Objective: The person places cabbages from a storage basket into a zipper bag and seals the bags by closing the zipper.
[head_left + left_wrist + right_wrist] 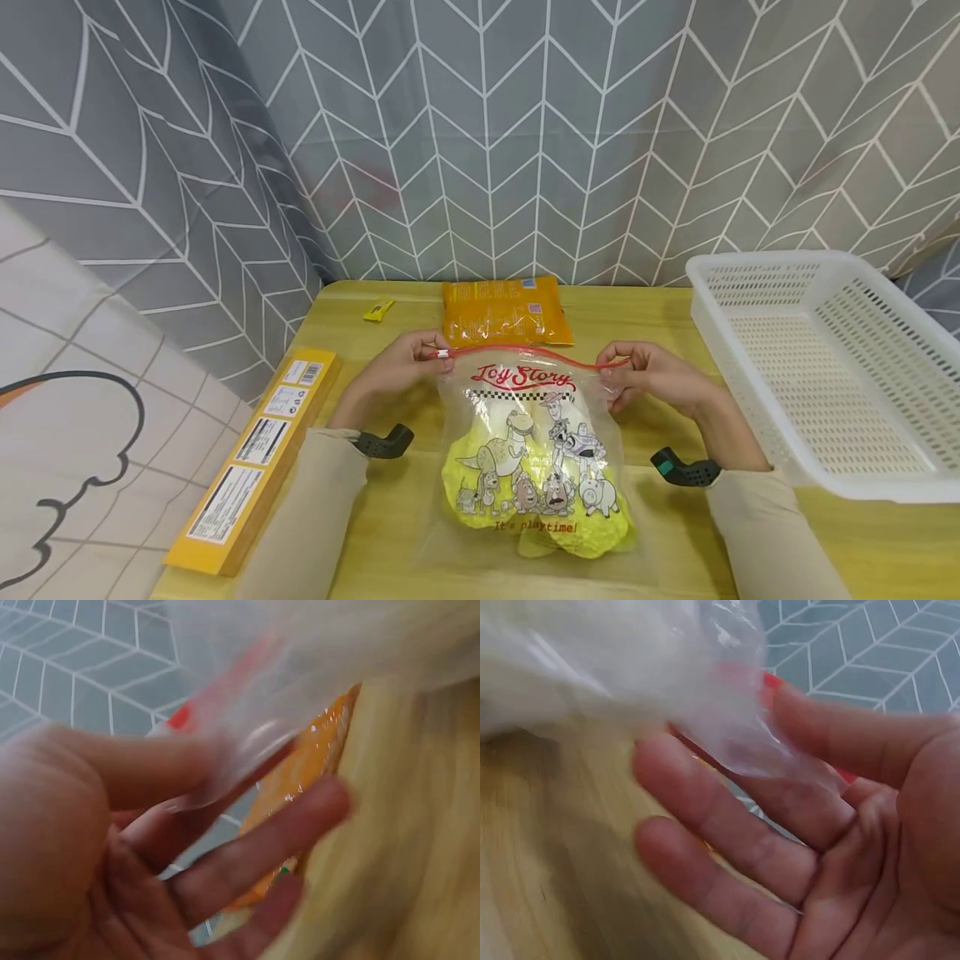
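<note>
Across the middle of the head view, the clear plastic zip bag with the cartoon print and red seal strip lies flat on the yellow wooden tabletop, its mouth turned away toward the top of the frame. The red seal runs left to right, and that line is what matters: a hand sits at each end. The left hand pinches the seal at the small white slider, at the bag's upper left corner. The right hand pinches the upper right corner; in the right wrist view its thumb presses film against its fingers, the others loose. Both hands look equally close to the seal. Yellow pieces sit low in the bag. Just beyond lies an orange foil snack packet; a white perforated plastic basket stands at right.
</note>
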{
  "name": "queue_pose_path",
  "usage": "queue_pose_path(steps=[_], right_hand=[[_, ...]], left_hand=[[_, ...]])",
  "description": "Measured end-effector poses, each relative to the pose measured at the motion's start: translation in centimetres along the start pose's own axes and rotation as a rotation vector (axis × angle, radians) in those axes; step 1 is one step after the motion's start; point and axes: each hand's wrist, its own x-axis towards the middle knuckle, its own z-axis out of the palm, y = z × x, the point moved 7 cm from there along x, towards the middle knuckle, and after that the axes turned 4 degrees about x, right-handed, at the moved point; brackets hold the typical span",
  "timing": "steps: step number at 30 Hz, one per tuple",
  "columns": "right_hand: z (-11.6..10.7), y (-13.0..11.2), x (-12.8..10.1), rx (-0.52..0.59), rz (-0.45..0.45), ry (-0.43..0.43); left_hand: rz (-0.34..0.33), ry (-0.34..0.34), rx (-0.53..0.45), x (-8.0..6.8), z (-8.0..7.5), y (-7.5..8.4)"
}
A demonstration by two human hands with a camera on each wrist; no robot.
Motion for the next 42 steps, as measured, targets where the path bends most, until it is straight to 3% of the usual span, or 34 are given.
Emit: queue_pose_path(steps=[3, 5, 11, 15, 23, 31, 34, 37, 39, 42], right_hand=[[0.3, 0.6, 0.0, 0.013, 0.025, -0.07], [0.0, 0.8, 0.1, -0.015, 0.031, -0.039], [-1.5, 1.1, 0.5, -0.075, 0.025, 0.211], [-1.7, 1.7, 0.7, -0.038, 0.037, 0.301], [-1.6, 2.6, 1.0, 0.002, 0.062, 0.362], [-1.7, 2.6, 0.8, -0.025, 0.091, 0.321], [-1.8, 2.3, 0.4, -0.122, 0.131, 0.297], [-2.0, 1.5, -0.1, -0.251, 0.158, 0.305], [-2.0, 0.6, -0.6, -0.371, 0.146, 0.346], [-1.9, -1.2, -1.5, -0.542, 0.075, 0.458]], left_hand=[[-0.049, -0.106, -0.009, -0.3, 0.6, -1.0], [-0.059, -0.133, 0.001, -0.3, 0.8, -1.6], [-0.067, -0.063, 0.033, 0.1, 0.5, -2.3], [-0.089, -0.048, 0.042, 0.2, 0.4, -2.7], [-0.128, -0.044, 0.036, 0.2, 0.5, -2.9], [-0.136, -0.019, 0.043, 0.2, 0.5, -2.8], [-0.14, 0.04, 0.165, 0.0, 0.0, -2.3], [-0.134, 0.176, 0.395, -0.6, -1.3, -0.7], [-0.128, 0.277, 0.541, -1.3, -2.1, 0.8], [-0.09, 0.396, 0.684, -2.2, -2.8, 2.9]])
